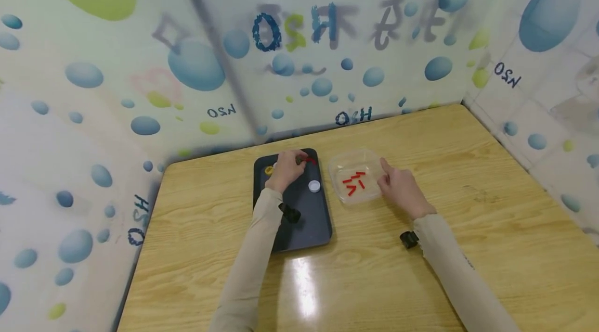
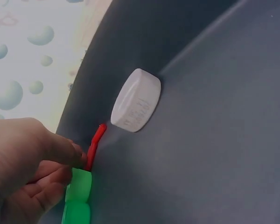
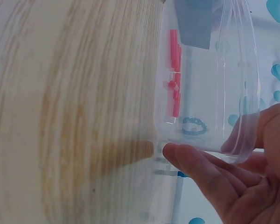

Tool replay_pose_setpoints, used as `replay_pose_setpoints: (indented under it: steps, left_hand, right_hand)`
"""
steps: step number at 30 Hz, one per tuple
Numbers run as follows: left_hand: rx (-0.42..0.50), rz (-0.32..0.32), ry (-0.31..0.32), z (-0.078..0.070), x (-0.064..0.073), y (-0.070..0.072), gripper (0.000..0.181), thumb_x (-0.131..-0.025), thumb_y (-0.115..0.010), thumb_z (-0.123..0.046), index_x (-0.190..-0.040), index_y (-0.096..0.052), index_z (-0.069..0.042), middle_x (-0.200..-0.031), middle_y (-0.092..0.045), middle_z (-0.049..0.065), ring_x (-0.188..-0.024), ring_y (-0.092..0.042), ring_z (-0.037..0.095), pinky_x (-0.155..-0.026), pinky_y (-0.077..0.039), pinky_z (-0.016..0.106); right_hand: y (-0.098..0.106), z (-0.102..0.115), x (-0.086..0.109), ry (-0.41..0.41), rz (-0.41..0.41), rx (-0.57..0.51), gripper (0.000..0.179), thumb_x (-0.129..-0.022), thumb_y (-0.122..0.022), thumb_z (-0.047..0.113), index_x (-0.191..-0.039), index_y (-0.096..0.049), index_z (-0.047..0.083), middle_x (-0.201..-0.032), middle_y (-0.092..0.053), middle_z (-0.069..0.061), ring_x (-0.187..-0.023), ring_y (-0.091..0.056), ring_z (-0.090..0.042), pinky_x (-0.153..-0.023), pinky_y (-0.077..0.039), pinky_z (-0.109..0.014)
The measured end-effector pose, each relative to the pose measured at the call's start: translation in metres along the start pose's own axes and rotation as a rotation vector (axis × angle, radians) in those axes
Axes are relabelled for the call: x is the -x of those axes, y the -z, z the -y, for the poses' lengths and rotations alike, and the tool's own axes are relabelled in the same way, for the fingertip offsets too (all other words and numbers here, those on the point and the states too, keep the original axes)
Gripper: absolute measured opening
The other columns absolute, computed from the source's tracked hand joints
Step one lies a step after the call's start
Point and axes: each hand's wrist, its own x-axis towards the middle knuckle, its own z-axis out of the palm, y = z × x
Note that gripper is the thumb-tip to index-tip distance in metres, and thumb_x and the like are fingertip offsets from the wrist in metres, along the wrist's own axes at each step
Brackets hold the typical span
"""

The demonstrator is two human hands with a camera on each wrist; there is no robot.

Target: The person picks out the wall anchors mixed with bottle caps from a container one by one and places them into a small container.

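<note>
The red stick [image 2: 94, 147] lies in the tray [image 1: 304, 222], near its far right corner, just at the fingertips of the left hand [image 1: 287, 168]; these fingers touch or almost touch its one end, and I cannot tell whether they pinch it. Green caps [image 2: 79, 184] are directly beside the same fingertips, and a white cap [image 2: 135, 100] stands near the other end of the stick. The right hand [image 1: 402, 189] grasps the clear box [image 1: 372, 166] by its right wall, the thumb inside; short red pieces [image 1: 361, 184] lie on the floor of this box, apart from the fingers. Faint marks on the white cap's side cannot be read. On the wall [image 1: 327, 103] behind the table [image 1: 383, 280], "H2O" and "N2O" appear in mirrored form.
</note>
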Motion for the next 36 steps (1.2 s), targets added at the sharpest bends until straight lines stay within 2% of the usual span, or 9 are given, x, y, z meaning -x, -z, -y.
replay_pose_setpoints:
  steps: [3, 7, 15, 20, 29, 36]
  left_hand:
    - [0.003, -0.003, -0.002, 0.0006, -0.0008, 0.0001, 0.026, -0.099, -0.062, -0.008, -0.123, -0.072, -0.008, -0.119, -0.073, 0.012, -0.093, -0.069, 0.024, -0.071, -0.051, 0.033]
    - [0.001, -0.005, 0.0, 0.0013, -0.0011, -0.0004, 0.024, -0.098, -0.063, -0.006, -0.12, -0.073, -0.007, -0.116, -0.073, 0.012, -0.105, -0.068, 0.027, -0.08, -0.055, 0.038]
    - [0.005, -0.027, -0.003, 0.0032, -0.0014, -0.0026, 0.021, -0.094, -0.067, 0.0, -0.113, -0.074, -0.006, -0.106, -0.075, 0.011, -0.108, -0.067, 0.029, -0.093, -0.055, 0.043]
    - [-0.006, -0.038, 0.021, 0.0035, -0.001, -0.0039, 0.018, -0.095, -0.067, -0.002, -0.111, -0.075, -0.007, -0.105, -0.075, 0.009, -0.105, -0.068, 0.028, -0.093, -0.055, 0.044]
    - [-0.036, -0.097, 0.058, 0.0052, 0.0008, -0.0042, 0.014, -0.093, -0.072, -0.007, -0.106, -0.077, -0.011, -0.103, -0.076, 0.007, -0.105, -0.067, 0.029, -0.089, -0.056, 0.044]
    - [-0.047, -0.111, 0.032, 0.0054, 0.0031, -0.0056, 0.013, -0.095, -0.071, -0.009, -0.106, -0.077, -0.01, -0.103, -0.076, 0.009, -0.096, -0.07, 0.027, -0.079, -0.058, 0.042]
  right_hand:
    - [-0.0001, 0.0003, -0.0006, -0.006, 0.003, -0.003, 0.054, -0.097, -0.043, 0.003, -0.149, -0.039, -0.013, -0.052, -0.033, 0.005, -0.046, -0.024, -0.006, -0.044, -0.025, -0.022]
    - [-0.0003, 0.0014, -0.0005, -0.014, 0.006, -0.005, 0.055, -0.096, -0.043, 0.003, -0.149, -0.039, -0.013, -0.052, -0.032, 0.005, -0.046, -0.023, -0.007, -0.043, -0.024, -0.022]
    - [0.0023, 0.005, 0.0012, -0.013, -0.006, -0.003, 0.054, -0.096, -0.044, 0.002, -0.147, -0.041, -0.012, -0.053, -0.031, 0.006, -0.046, -0.022, -0.006, -0.044, -0.024, -0.022]
    - [0.0031, 0.0057, 0.0007, -0.018, 0.004, -0.012, 0.054, -0.096, -0.044, 0.003, -0.148, -0.04, -0.013, -0.053, -0.032, 0.005, -0.047, -0.023, -0.007, -0.044, -0.024, -0.022]
    - [0.0005, 0.0023, -0.0009, -0.034, 0.015, -0.016, 0.056, -0.097, -0.043, 0.006, -0.149, -0.038, -0.012, -0.053, -0.032, 0.004, -0.047, -0.023, -0.008, -0.044, -0.024, -0.022]
    - [0.0001, 0.0021, -0.0015, -0.032, 0.013, -0.014, 0.056, -0.096, -0.044, 0.005, -0.149, -0.038, -0.012, -0.054, -0.032, 0.004, -0.048, -0.023, -0.008, -0.044, -0.024, -0.022]
